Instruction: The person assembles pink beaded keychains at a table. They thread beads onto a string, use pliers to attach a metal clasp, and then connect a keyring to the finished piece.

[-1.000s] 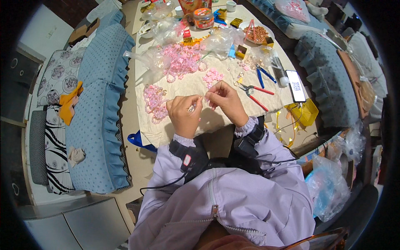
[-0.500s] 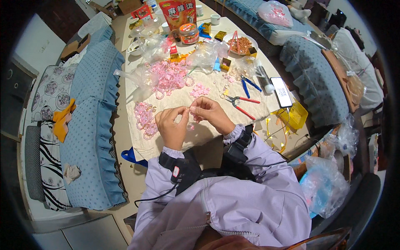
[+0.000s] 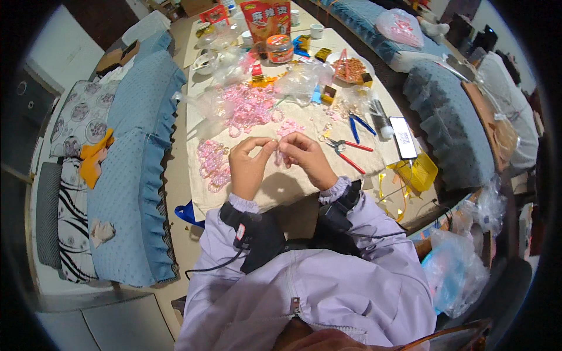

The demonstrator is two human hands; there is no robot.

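Above the cloth, my left hand and my right hand meet fingertip to fingertip. Both are closed in a pinch on a small strand of pink beads, which hangs below my right fingers; its ends are too small to make out. Left of my left hand lies a pile of pink bead strings. A bigger heap of pink beads spreads beyond the hands, with a small cluster of pink pieces nearer them. Red-handled pliers and blue-handled pliers rest to the right.
The beads lie on a cream cloth. Clear plastic bags, a red pouch, an orange-lidded jar and a plate of nuts stand farther back. At right are a phone and a yellow basket.
My hands stay pinched together at nearly the same place. The hanging pink strand now sits closer under my right fingers. The whole view has shifted slightly with my head.
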